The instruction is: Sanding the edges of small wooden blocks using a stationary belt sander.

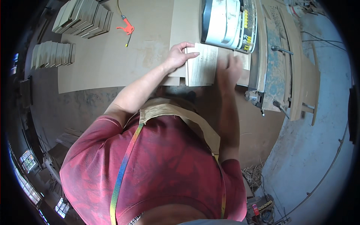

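Observation:
A pale wooden board stands out in front of me at the near edge of the work table, with what looks like a second board edge along its left side. My left hand grips the board's upper left edge, thumb over the face and fingers behind. To the right of the board, my right hand is smeared by motion, so its fingers cannot be made out. It passes over another pale wooden piece, which lies partly beneath the hand.
A white bucket-like container with a dark printed band stands just beyond the board. An orange air blow gun lies at left. Stacked wooden boards and a lower row of boards sit far left. A blue-grey machine with handles borders the right.

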### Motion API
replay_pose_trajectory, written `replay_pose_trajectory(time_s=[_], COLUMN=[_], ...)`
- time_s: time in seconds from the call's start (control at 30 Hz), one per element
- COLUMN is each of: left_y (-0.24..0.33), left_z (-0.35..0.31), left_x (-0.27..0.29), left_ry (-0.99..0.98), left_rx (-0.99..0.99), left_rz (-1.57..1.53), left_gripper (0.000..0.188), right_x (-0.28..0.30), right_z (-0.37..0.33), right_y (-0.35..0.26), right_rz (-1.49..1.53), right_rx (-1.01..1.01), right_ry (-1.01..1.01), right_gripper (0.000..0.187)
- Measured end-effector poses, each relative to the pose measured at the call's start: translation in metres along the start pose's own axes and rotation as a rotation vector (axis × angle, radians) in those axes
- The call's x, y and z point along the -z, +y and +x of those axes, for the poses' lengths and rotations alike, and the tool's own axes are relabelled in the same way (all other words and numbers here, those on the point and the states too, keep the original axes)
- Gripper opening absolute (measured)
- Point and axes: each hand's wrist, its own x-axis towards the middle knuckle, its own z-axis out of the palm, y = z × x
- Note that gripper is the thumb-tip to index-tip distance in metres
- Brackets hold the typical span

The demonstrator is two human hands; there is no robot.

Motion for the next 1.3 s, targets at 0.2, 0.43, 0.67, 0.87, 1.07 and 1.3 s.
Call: replay_pose_trajectory(time_s=[0.2,0.43,0.67,0.87,1.07,1.3], left_y=[0.004,0.006,0.003,0.008,0.009,0.007], left_z=[-0.002,-0.01,-0.006,0.0,-0.007,-0.003], left_x=[0.001,0.03,0.007,0.004,0.019,0.018], left_ry=[0.07,-0.099,-0.019,0.063,0.122,-0.009], left_rx=[-0.012,0.021,0.023,0.078,-0.003,0.008], left_rz=[0.007,-0.185,-0.14,0.133,-0.116,-0.139], left_gripper=[0.05,0.037,0.043,0.045,0.039,0.037], right_x=[0.02,0.029,-0.021,-0.003,0.041,-0.007], right_z=[-0.077,-0.071,0.01,-0.045,-0.082,-0.017], right_y=[-0.064,0.046,0.041,-0.07,-0.01,0.077], right_rz=[0.065,-0.206,-0.06,0.062,-0.041,-0.218], right_rx=[0.01,0.071,-0.018,0.101,0.002,0.08], right_ry=[-0.051,0.186,0.16,-0.111,0.054,0.192], right_gripper=[0.075,0.058,0.055,0.06,0.066,0.059])
